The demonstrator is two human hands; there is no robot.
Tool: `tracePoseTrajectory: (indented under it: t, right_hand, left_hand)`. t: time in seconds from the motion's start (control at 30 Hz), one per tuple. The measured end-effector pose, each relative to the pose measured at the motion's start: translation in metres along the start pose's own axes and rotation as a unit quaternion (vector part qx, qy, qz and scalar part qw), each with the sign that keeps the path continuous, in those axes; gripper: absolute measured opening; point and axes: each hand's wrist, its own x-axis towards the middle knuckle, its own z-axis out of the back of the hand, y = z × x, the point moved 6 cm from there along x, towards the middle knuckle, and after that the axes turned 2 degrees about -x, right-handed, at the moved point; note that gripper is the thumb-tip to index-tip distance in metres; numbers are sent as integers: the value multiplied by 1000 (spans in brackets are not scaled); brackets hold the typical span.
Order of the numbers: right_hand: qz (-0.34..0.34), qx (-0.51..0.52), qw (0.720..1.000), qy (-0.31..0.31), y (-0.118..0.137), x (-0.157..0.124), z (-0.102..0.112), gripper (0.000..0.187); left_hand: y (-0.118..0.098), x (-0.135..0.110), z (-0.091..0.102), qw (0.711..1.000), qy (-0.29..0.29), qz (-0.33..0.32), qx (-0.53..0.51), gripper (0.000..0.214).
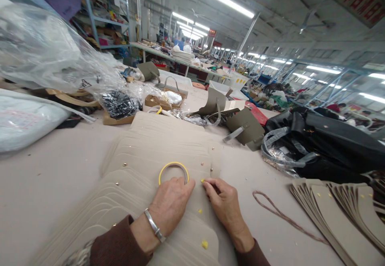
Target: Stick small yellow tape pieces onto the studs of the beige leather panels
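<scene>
A stack of beige leather-like panels (162,137) lies fanned out before me, with small gold-coloured studs (124,164) along both sides. My left hand (173,197) is closed around the lower part of a roll of yellow tape (173,164), resting over the panels. Thumb and fingers of my right hand (224,200) pinch a small yellow tape piece (202,181) at the stack's right side. Nearer to me, more yellow bits (205,244) sit on the top panels.
Right of the stack lie a brown cord loop (279,212), beige strips (327,214) with yellow bits, and black bags (327,141). Olive panels with handles (246,127) and a cardboard box (165,99) stand beyond. Clear plastic wrapping (54,49) covers the left back.
</scene>
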Motion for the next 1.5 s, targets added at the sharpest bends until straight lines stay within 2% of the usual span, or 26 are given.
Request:
tracePoseTrajectory:
  t: [0.07, 0.2, 0.27, 0.4, 0.6, 0.87, 1.03, 1.17, 1.33, 1.43, 1.5]
  right_hand:
    - [-10, 8, 1000, -9, 1, 1, -1, 20]
    - [-123, 137, 983, 6, -14, 1, -6, 35]
    - [-146, 158, 976, 27, -17, 0, -8, 38]
    - [-139, 134, 980, 51, -14, 3, -9, 35]
    - [-107, 88, 989, 49, -14, 8, -11, 29]
    - [-163, 216, 961, 66, -18, 6, -13, 35]
    - [-163, 191, 964, 85, -15, 7, -14, 35]
    - [-146, 112, 980, 74, -11, 8, -15, 31]
    - [-111, 10, 993, 31, -6, 13, -15, 25]
    - [-144, 43, 988, 21, -13, 11, -16, 21]
    - [-171, 110, 979, 7, -19, 7, -15, 30]
  left_hand:
    - [0, 0, 1, 1000, 1, 0, -6, 27]
    - [0, -1, 1, 1000, 4, -3, -10, 27]
    - [0, -2, 0, 1000, -2, -5, -9, 27]
    - [1, -1, -3, 1000, -5, -3, -5, 26]
    - [1, 2, -3, 1000, -3, 2, -5, 25]
    - [0, 2, -3, 1000, 8, 12, -6, 26]
    - [1, 2, -4, 1000, -2, 10, -3, 24]
    - [0, 2, -4, 1000, -4, 7, -5, 22]
    - [0, 2, -3, 1000, 3, 11, -5, 23]
    - [1, 3, -3, 1000, 8, 16, -4, 24]
    - [1, 3, -3, 1000, 12, 18, -6, 24]
